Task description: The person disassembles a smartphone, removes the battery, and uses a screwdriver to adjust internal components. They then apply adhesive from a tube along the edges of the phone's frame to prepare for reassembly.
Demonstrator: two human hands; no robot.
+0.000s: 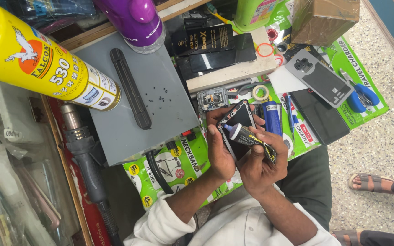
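My left hand holds a small dark phone tilted up by its left edge, fingers curled behind it. In my right hand is a black glue tube with yellow print, gripped near its rear end. The tube's pale nozzle tip rests against the lower left part of the phone's face. Both hands hover over a green printed mat near the bench's front edge.
A grey flat-topped machine with a black bar sits to the left, beside a yellow spray can, purple bottle and heat gun. Right lie a blue lighter, grey back cover, black screen and blue-handled cutter. Another person's sandalled foot stands nearby.
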